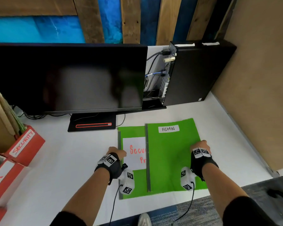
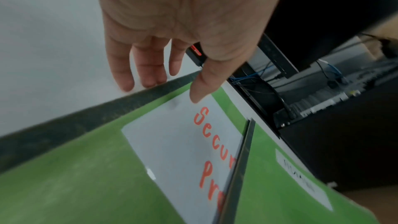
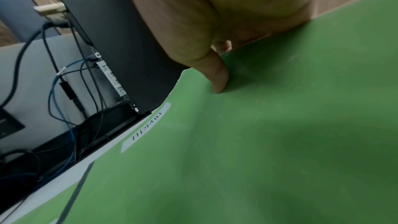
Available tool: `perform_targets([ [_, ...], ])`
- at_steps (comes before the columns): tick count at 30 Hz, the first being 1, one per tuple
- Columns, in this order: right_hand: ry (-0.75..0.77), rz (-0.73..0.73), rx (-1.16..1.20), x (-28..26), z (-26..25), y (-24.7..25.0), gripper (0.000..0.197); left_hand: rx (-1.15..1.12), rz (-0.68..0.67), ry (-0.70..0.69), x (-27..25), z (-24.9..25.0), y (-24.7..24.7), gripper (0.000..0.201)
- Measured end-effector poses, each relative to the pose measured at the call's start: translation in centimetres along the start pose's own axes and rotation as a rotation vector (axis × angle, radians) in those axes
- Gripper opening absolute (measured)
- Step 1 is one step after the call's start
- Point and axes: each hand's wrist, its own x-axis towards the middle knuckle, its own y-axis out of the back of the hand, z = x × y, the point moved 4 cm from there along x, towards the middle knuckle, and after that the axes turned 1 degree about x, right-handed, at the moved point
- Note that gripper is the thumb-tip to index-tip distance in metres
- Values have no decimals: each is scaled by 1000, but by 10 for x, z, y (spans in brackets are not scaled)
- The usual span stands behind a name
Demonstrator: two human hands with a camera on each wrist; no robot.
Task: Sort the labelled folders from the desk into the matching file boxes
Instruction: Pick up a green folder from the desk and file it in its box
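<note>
— Folders? — Flat green card folder labelled ADMIN (image 1: 170,154), lower centre, overlaps the green Security-labelled folder (image 1: 134,181).
— Hands? — Right hand (image 1: 200,148) pinches ADMIN's right edge; left hand (image 2: 172,28) spread, thumb touching Security's label.

"ADMIN" on right folder (image 1: 170,154); left folder (image 1: 132,181) sheet "Secu… Pr…" (overlapped); red box (image 1: 25,147) "SECURITY"; next box's lettering perhaps "HR".
</note>
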Motion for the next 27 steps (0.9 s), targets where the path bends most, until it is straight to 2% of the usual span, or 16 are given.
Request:
perform_targets([
  [5,16,-90,-34,-3,-2,-10,38,-103,-94,-91,5,4,-8,42],
  [7,-2,-141,-28,-1,-5,-13,37,-137,-148,-144,3,9,-9,29],
  [9,7,-179,-50,-2,-6,-12,19,-176,-143,-185,5,12,-4,16],
  [10,26,-220,-70,-4,-7,-11,10,-214,-133,-200,5,12,-1,18],
  [11,42,-236,-79,-4,-9,-12,16,-255,-123,-209,5,13,3,22],
  [14,44,-241,3,-6,-14,-11,10,-293,-33,-222,4,11,17,34],
  [17,72,-257,32,-9,-24,-13,9,-239,71,-215,5,5,35,38],
  [21,231,-279,135,-14,-42,-22,26,-201,191,-172,10,-10,59,37],
  [27,393,-361,260,-34,-71,-39,22,-267,360,-85,9,-58,101,39],
])
